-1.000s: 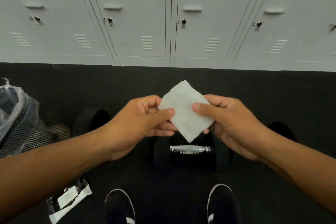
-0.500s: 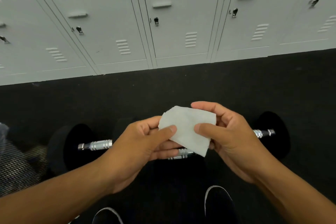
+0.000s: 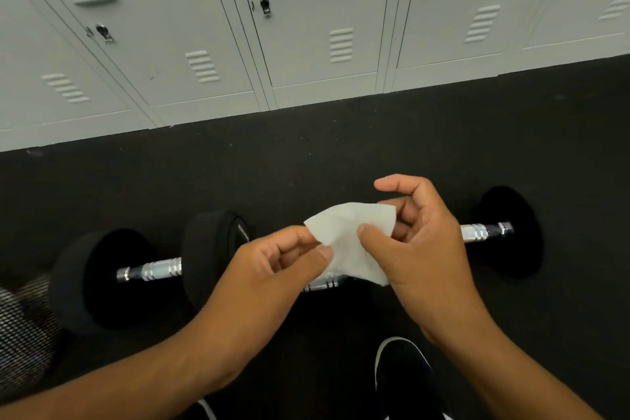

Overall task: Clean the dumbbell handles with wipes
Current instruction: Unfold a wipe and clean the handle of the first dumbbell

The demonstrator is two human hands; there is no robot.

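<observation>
Both hands hold one white wipe (image 3: 351, 242) above the floor. The left hand (image 3: 272, 280) pinches the wipe's left corner between thumb and curled forefinger; the right hand (image 3: 422, 249) pins its middle with the thumb against the lower fingers, while the forefinger arches free above it at 12 o'clock. The wipe looks folded or partly crumpled, and it touches no metal.

Below the hands, three dumbbells seem to lie in a row on the black floor (image 3: 341, 153). At 9 o'clock from the grip the left dumbbell (image 3: 102, 276) shows its whole chrome handle between two black heads. Directly under the wipe, at 6 o'clock, only a short ribbed piece of the middle handle (image 3: 324, 283) peeks out. At 3 o'clock the right dumbbell (image 3: 504, 232) shows the far end of its handle and one head.

By my reading the cleaning has not begun: the wipe is being readied, and every handle is left to do. Whether any handle is already wiped cannot be told from its shine.

Grey lockers (image 3: 306, 27) line the wall at 12 o'clock. A dark shoe (image 3: 402, 378) sits at 5 o'clock. A mesh-patterned thing (image 3: 20, 334) at 8 o'clock is cut off by the edge and hard to name, and the middle dumbbell's right head is hidden behind the right hand
</observation>
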